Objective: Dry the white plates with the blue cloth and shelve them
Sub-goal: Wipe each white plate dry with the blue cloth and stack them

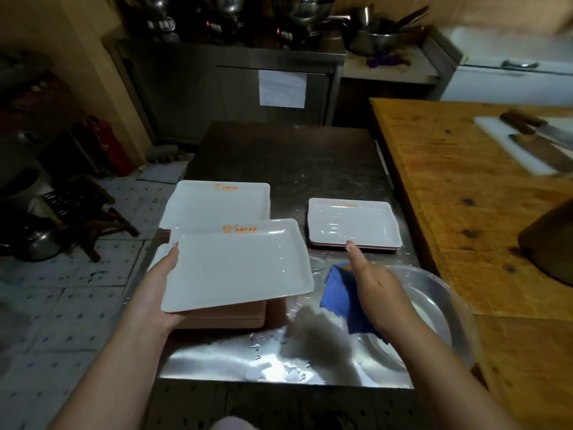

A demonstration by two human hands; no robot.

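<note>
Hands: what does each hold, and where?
Left hand holds the white rectangular plate by its left edge; right hand grips the bunched blue cloth.

Count of objects on and around the steel table

Three white plates face up: one held (238, 263), one topping the far stack (217, 201), one at right (353, 223); stacked plates beneath cannot be counted. One blue cloth (341, 296), one metal basin (434, 305), two knives (539, 141), one cutting board (502, 135), two hands (161, 283) (375, 290).
</note>
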